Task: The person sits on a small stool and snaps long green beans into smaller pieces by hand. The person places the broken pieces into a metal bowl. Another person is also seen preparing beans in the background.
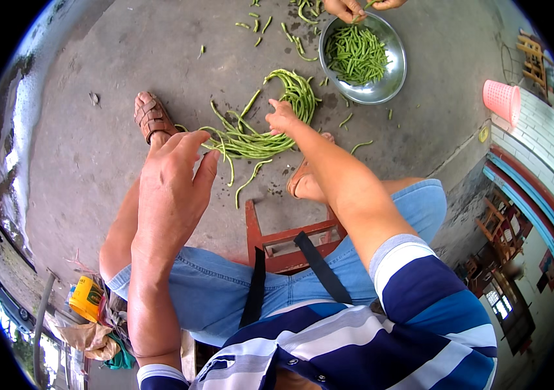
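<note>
On the concrete floor before me lies a curved bundle of long green yardlong beans [257, 146], its upper end curling round to the right. My right hand [283, 117] is over the inner side of this bend, fingers spread with one pointing left and nothing visible in them. Whether it touches the beans I cannot tell. Closer to the camera, my left hand [172, 165] is raised over the bundle's left end. Its thumb and fingers are apart and hold nothing. A few single beans [251, 183] lie loose below the bundle.
A steel bowl [396, 83] holds cut bean pieces [359, 54]. Another person's hands [347, 9] hold a bean at its rim. Bean pieces [299, 45] lie scattered beside it. A red wooden stool [255, 229] is between my legs; a pink basket [501, 101] is at right.
</note>
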A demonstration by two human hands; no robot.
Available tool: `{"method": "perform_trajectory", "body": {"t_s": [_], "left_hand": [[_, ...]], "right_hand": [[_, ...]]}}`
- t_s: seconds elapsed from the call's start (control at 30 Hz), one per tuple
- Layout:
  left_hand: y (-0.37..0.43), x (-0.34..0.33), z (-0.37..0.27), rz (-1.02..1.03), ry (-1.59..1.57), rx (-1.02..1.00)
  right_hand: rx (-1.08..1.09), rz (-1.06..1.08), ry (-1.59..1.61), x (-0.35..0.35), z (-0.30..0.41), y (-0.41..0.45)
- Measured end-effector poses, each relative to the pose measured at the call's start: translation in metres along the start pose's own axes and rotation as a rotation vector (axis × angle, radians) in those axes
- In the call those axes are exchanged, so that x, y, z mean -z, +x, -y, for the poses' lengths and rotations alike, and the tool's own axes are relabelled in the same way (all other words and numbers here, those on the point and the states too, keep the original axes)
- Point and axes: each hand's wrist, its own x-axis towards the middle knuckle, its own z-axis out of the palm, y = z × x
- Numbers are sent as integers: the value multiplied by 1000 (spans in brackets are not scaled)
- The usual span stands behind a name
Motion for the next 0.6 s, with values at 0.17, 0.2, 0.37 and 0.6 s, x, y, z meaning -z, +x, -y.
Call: {"method": "perform_trajectory", "body": {"t_s": [0.17, 0.2, 0.37, 0.6], "left_hand": [[-1, 0, -1, 15, 23, -11], [-1, 0, -1, 16, 22, -11], [-1, -1, 1, 5, 24, -26], [1, -7, 15, 30, 23, -43]], "right_hand": [[75, 109, 275, -4, -13, -14], [177, 46, 291, -8, -19, -19], [118, -265, 527, -5, -22, -46], [181, -266, 582, 26, 16, -138]]}}
